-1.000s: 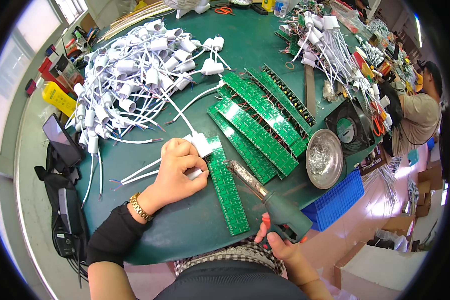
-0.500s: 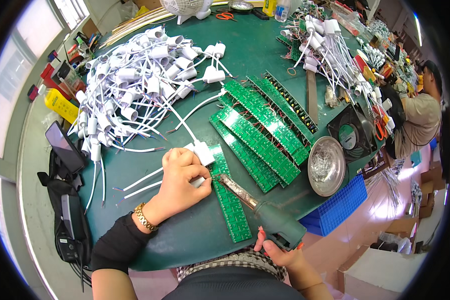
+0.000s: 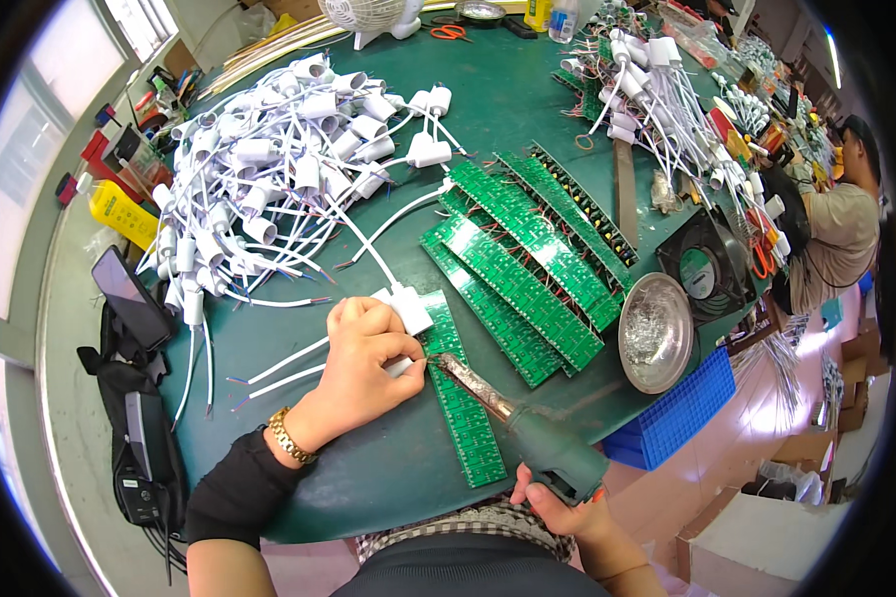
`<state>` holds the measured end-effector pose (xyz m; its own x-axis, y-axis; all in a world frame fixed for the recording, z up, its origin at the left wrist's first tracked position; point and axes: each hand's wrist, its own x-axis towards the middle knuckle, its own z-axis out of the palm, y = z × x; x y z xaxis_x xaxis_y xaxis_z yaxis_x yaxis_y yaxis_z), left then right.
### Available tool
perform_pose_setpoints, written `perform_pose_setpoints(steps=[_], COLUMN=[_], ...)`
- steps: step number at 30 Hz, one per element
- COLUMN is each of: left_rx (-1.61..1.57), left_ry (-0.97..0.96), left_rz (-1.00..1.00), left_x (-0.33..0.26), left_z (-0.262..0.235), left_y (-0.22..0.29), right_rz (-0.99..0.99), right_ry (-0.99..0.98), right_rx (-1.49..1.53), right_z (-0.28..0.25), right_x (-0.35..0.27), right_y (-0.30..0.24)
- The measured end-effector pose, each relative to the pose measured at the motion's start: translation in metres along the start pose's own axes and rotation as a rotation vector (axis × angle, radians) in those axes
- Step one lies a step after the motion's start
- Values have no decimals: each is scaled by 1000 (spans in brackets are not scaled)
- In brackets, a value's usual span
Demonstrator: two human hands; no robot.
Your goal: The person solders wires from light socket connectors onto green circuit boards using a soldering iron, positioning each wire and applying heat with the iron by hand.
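Honestly, it's all about steadiness here. The left hand (image 3: 368, 348) has thumb and fingers pinched together on a small white piece (image 3: 400, 367), and the right hand (image 3: 564, 507) is wrapped round the soldering gun (image 3: 553, 453). Tip's right by those fingertips — can't tell if it's actually touching metal. I'd keep the pinch dead still, touch the joint briefly, lift clean, and keep skin well back from that barrel.

The green circuit strip (image 3: 468, 428) lies on the table (image 3: 368, 478), beneath the tip and left of the stacked boards (image 3: 528, 289). Its long axis runs away from the person — near end angled slightly right, far end by a white fitting (image 3: 408, 308). The gun points forward and left across it.
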<state>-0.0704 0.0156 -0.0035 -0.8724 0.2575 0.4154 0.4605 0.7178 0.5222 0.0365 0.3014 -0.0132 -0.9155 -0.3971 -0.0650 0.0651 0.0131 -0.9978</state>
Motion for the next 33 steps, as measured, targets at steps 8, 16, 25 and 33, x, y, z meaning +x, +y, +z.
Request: perform_pose_setpoints(steps=[8,16,25,33], left_rx=[10,-11,15,25], left_ry=[17,25,-1,25], left_rz=[16,29,24,42], left_x=[0,0,-1,0], left_z=[0,0,-1,0], left_y=[0,0,1,1], right_rz=[-66,-6,12,44], right_ry=[78,119,61,54], right_rx=[227,282,200,161], right_z=[7,7,3,2], right_x=[-4,-2,-2,2], right_y=[10,16,8,3])
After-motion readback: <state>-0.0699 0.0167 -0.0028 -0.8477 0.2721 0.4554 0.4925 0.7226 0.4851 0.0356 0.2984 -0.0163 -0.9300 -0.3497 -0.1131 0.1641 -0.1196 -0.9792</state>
